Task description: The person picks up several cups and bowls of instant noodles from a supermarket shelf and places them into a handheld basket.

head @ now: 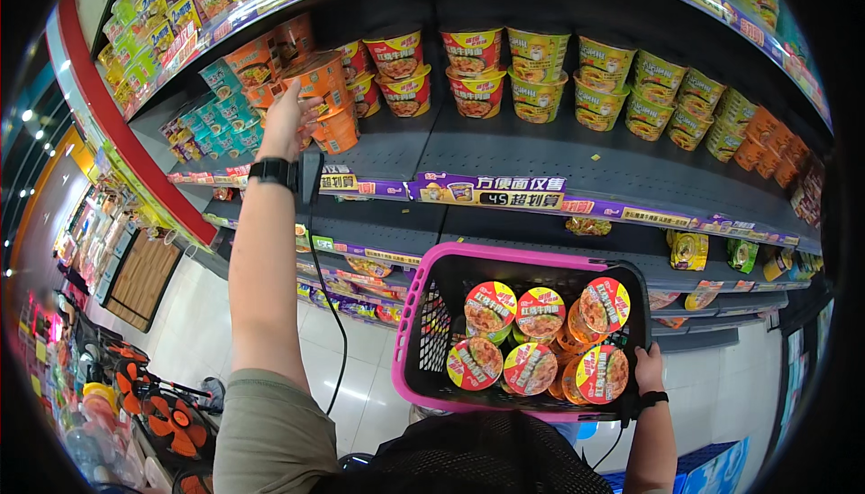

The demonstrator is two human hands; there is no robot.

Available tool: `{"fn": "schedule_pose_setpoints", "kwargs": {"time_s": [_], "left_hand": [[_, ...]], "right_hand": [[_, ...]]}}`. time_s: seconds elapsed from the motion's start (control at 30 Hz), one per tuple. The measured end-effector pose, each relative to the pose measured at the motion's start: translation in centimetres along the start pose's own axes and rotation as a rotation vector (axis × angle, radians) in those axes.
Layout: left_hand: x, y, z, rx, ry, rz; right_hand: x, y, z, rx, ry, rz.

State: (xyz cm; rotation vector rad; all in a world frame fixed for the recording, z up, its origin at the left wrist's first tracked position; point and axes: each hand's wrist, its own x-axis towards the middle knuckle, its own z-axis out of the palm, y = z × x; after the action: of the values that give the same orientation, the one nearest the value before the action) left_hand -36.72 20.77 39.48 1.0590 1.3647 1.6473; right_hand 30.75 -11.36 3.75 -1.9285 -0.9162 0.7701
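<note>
My left hand (292,119) reaches up to the shelf at the left, its thumb and fingers apart. It is in front of stacked orange instant noodle cups (326,85) and overlaps them; whether it touches them is hard to tell. My right hand (649,367) grips the right end of a black plastic shopping basket (527,254) with a pink rim. Inside the basket stand several noodle cups with red and yellow lids (539,313), some on top of orange cups (570,379). Both wrists wear black bands, with a cable hanging by the left one.
Red and yellow cups (474,92), green cups (537,95) and teal cups (233,115) stand in stacks along the dark metal shelf (486,146). Its price rail (490,190) bears writing. Lower shelves hold noodle packets (688,250). Orange-bladed fans (172,423) stand at lower left.
</note>
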Motion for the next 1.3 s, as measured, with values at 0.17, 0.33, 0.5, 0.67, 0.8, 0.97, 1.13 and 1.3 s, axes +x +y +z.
{"fn": "schedule_pose_setpoints", "kwargs": {"time_s": [0.17, 0.33, 0.5, 0.67, 0.8, 0.97, 1.13, 1.3], "left_hand": [[4.9, 1.1, 1.7, 0.122, 0.025, -0.078], [9.2, -0.9, 3.0, 0.087, 0.078, -0.103], [13.1, -3.4, 0.4, 0.087, -0.054, -0.008], [12.2, -2.3, -0.6, 0.07, -0.149, -0.172], [6.3, -2.0, -0.1, -0.141, -0.081, -0.122], [-1.2, -2.8, -2.8, -0.039, -0.258, -0.079], [-11.0, -3.2, -3.7, -0.021, -0.52, 0.09], [-18.2, -8.0, -0.7, 0.025, -0.462, 0.1]], "right_hand": [[0.4, 1.8, 0.2, -0.009, 0.056, -0.031], [0.8, 0.8, 0.2, -0.061, 0.033, -0.022], [3.1, 1.9, 1.4, -0.129, 0.069, -0.049], [5.5, 3.8, 2.3, -0.098, 0.034, -0.074], [4.7, 1.3, 2.3, -0.185, 0.047, -0.012], [5.2, 1.5, 2.3, -0.193, 0.038, -0.017], [6.5, 3.5, 3.2, -0.185, 0.031, -0.028], [6.4, 3.9, 3.2, -0.19, 0.061, -0.023]]}}
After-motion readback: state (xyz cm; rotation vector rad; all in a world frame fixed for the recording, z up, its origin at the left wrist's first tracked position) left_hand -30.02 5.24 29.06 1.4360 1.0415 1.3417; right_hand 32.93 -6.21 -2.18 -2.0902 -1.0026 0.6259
